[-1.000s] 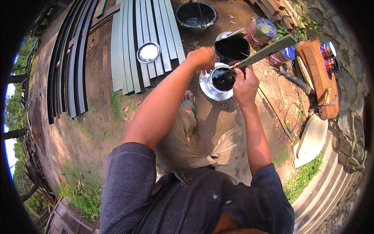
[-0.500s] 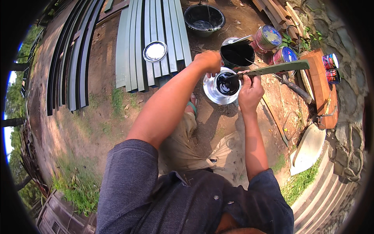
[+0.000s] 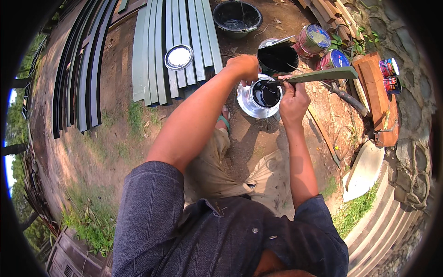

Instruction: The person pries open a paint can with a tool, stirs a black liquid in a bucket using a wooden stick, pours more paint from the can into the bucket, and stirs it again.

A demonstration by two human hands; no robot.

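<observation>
My right hand [image 3: 294, 102] grips a green, flat stick [image 3: 323, 75]; its dark end is over a silver metal can [image 3: 248, 109] holding glossy dark liquid. My left hand [image 3: 245, 69] is closed at the can's back left, with curled fingers; what they grip is hidden. Just behind both hands stands a larger open pot [image 3: 276, 57] with black paint in it. A round silver lid [image 3: 178, 57] lies on grey-green metal lengths to the left of my hands.
Dark metal lengths [image 3: 85, 83] lie at left, a black basin [image 3: 237, 18] behind. Paint cans [image 3: 314, 38], stacked planks [image 3: 376, 101] and small cans [image 3: 388, 67] sit right. A stone wall [image 3: 410, 120], white curved object [image 3: 362, 173] and corrugated sheet [image 3: 378, 224] line the right edge.
The green stick has swung from steeply slanted to nearer level, its far end lower. My right hand has shifted slightly with it; my left hand stays by the can.
</observation>
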